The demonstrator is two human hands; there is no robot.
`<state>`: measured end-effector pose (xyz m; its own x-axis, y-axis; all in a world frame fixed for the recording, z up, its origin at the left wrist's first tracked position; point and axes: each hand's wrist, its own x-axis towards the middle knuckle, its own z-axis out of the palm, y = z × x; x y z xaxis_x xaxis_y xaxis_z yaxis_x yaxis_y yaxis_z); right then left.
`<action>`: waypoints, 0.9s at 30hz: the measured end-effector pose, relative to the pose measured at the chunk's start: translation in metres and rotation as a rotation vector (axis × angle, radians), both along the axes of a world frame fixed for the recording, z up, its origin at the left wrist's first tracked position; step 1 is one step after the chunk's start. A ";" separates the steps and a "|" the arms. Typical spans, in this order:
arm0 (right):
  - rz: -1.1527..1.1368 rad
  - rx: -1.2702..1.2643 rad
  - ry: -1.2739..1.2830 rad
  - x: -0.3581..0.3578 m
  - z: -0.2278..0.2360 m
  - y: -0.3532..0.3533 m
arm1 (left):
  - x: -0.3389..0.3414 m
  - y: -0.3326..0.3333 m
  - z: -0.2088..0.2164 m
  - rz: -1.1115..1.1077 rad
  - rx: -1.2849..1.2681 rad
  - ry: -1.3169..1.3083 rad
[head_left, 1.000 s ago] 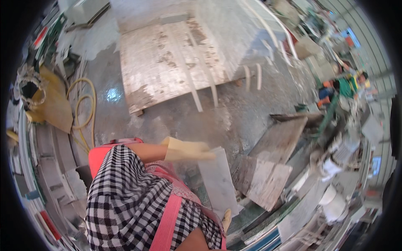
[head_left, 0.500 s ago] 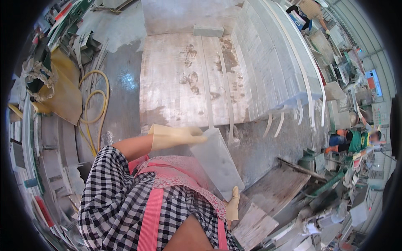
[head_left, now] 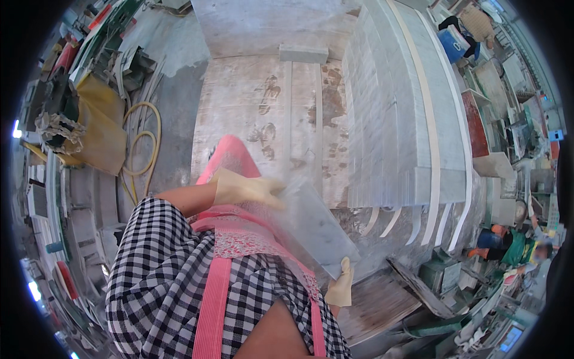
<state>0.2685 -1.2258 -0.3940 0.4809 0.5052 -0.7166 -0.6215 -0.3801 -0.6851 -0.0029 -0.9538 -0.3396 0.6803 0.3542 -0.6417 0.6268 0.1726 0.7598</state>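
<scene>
Two gloved hands (head_left: 248,190) are flanking one slab (head_left: 326,236) — two strips (head_left: 288,113) are lining one wooden base (head_left: 239,90), two straps (head_left: 434,161) are crossing one stack (head_left: 382,125) — one hose (head_left: 158,134) is looping.

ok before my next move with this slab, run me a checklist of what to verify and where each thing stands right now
1. Right hand grip on the slab: ok, thumb over its right end.
2. Left hand grip on the slab's other end: cannot tell, fingers and slab blur together there.
3. Both hands gloved: ok.
4. Yellow hose away from the slab: ok, it lies off to the left.
5. Strap ends tucked in: not ok, they hang past the stack's near end.
6. Wooden platform free of marks: not ok, dark patches show.
</scene>
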 end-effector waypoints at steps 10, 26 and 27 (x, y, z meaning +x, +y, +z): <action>0.454 -0.126 -0.444 0.029 0.008 0.115 | 0.028 0.147 -0.030 -0.117 -0.013 -0.072; 0.601 -0.154 -0.402 0.049 -0.085 0.526 | 0.006 0.466 -0.197 0.088 -0.086 0.242; 0.690 -0.046 -0.393 0.058 -0.097 0.558 | 0.000 0.486 -0.209 0.122 -0.073 0.221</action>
